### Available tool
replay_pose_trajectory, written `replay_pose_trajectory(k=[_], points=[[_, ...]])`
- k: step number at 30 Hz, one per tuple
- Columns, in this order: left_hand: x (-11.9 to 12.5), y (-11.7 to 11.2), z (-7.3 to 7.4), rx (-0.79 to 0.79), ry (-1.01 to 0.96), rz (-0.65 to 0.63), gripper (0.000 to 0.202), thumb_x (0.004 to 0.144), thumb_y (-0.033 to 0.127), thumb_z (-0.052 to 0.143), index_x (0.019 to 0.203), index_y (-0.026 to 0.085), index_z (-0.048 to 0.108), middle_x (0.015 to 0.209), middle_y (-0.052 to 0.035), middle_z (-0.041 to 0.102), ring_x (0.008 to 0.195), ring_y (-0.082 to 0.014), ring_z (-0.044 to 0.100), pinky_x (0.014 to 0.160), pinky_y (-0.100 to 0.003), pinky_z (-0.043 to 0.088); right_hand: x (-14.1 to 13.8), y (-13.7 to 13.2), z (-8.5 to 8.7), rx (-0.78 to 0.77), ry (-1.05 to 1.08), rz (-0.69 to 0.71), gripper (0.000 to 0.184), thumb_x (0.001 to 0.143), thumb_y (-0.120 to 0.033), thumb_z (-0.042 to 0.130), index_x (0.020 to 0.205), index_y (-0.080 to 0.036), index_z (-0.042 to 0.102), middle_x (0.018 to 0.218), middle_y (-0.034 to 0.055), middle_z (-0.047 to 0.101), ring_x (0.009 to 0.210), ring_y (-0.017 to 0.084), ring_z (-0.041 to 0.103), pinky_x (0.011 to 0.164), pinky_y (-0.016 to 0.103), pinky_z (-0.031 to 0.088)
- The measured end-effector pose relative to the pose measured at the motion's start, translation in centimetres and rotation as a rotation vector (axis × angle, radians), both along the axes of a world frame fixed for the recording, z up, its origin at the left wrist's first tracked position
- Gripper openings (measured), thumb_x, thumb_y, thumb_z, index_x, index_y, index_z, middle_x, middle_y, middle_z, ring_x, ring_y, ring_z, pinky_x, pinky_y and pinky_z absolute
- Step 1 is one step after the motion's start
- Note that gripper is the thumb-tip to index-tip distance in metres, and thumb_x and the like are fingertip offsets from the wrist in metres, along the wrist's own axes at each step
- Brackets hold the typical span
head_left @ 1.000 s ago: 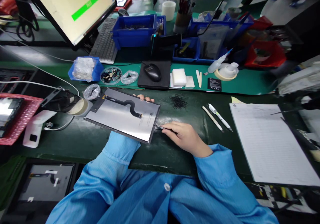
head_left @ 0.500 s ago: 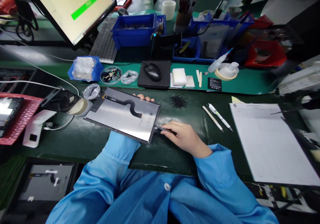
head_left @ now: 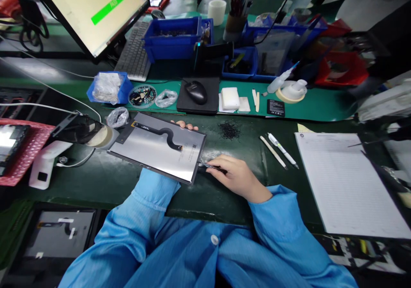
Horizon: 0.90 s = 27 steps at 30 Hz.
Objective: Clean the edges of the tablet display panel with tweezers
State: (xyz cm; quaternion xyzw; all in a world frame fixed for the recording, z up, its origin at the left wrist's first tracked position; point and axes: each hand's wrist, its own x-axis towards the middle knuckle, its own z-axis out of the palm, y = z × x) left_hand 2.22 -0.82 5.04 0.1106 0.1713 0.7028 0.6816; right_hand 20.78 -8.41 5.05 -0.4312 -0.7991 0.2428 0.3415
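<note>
A tablet display panel (head_left: 150, 151), silver-backed with a black S-shaped flex cable (head_left: 168, 136), lies tilted above the bench, held from beneath by my left hand (head_left: 184, 125). Only the fingertips show, curled over its far edge; the palm is hidden under it. Between the thumb and fingers of my right hand (head_left: 236, 176) is a pair of tweezers (head_left: 212, 166), its tip at the panel's right edge. Just beyond, a heap of small black scraps (head_left: 229, 130) lies on the dark green bench.
A notepad (head_left: 349, 181), a white pen (head_left: 282, 150) and a beige stick (head_left: 272, 152) lie to the right. Behind are a mouse (head_left: 195, 92), a dish of small parts (head_left: 142, 96) and blue bins (head_left: 173, 39). A second panel (head_left: 59, 236) sits at lower left.
</note>
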Motion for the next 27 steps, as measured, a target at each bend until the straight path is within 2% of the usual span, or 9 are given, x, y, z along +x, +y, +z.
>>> replay_pose_trajectory(k=[3,9,12,15,18,22,27], points=[[0.1,0.1,0.0,-0.021,-0.026,0.010,0.044,0.110,0.045,0.028,0.089,0.021,0.060,0.086,-0.0041,0.058,0.080,-0.0192,0.063,0.088,-0.040,0.058,0.1,0.2,0.1,0.039,-0.006,0.036,0.021,0.104,-0.024,0.063,0.110,-0.029,0.083,0.097,0.0045,0.084,0.082,0.023,0.081,0.075,0.033,0.069],[-0.5,0.2,-1.0,0.059,-0.213,-0.091,0.030,0.104,0.045,0.047,0.096,0.025,0.067,0.091,-0.0080,0.060,0.088,-0.0237,0.065,0.092,-0.045,0.060,0.2,0.1,-0.3,0.068,-0.042,0.024,0.022,0.107,-0.027,0.060,0.111,-0.025,0.082,0.094,0.0047,0.085,0.076,0.020,0.081,0.071,0.030,0.067],[-0.5,0.1,-0.9,0.050,-0.104,-0.046,0.029,0.105,0.044,0.046,0.095,0.023,0.064,0.091,-0.0057,0.060,0.087,-0.0222,0.064,0.093,-0.043,0.058,0.1,0.0,-0.5,0.018,-0.023,-0.029,0.017,0.102,-0.030,0.068,0.112,-0.027,0.082,0.094,0.0029,0.086,0.071,0.020,0.080,0.071,0.030,0.067],[-0.3,0.0,-0.3,-0.011,0.001,-0.016,0.035,0.107,0.045,0.036,0.092,0.023,0.059,0.090,-0.0035,0.057,0.084,-0.0193,0.062,0.093,-0.042,0.056,0.1,0.0,-0.5,0.034,-0.017,-0.019,0.014,0.102,-0.030,0.069,0.106,-0.027,0.082,0.091,0.0028,0.084,0.074,0.020,0.079,0.070,0.030,0.067],[-0.2,0.1,-0.2,-0.016,0.016,-0.013,0.039,0.109,0.044,0.030,0.091,0.022,0.057,0.091,-0.0031,0.056,0.084,-0.0187,0.061,0.094,-0.041,0.055,0.2,0.2,-0.4,0.058,-0.037,0.023,0.019,0.104,-0.026,0.064,0.107,-0.025,0.082,0.095,0.0048,0.084,0.080,0.021,0.080,0.073,0.030,0.067],[-0.3,0.1,-0.5,0.001,0.037,-0.020,0.035,0.108,0.045,0.035,0.092,0.023,0.058,0.092,-0.0034,0.055,0.086,-0.0191,0.062,0.096,-0.042,0.055,0.3,0.1,-0.3,0.006,-0.070,0.033,0.025,0.106,-0.026,0.058,0.109,-0.028,0.083,0.097,0.0056,0.085,0.082,0.024,0.082,0.073,0.034,0.068],[-0.2,0.0,-0.5,-0.007,0.052,-0.008,0.033,0.107,0.046,0.037,0.092,0.023,0.057,0.091,-0.0039,0.055,0.086,-0.0192,0.061,0.097,-0.042,0.055,0.0,-0.1,-0.3,-0.074,-0.008,-0.015,0.018,0.101,-0.029,0.068,0.113,-0.032,0.081,0.096,0.0031,0.085,0.077,0.025,0.081,0.074,0.038,0.070]])
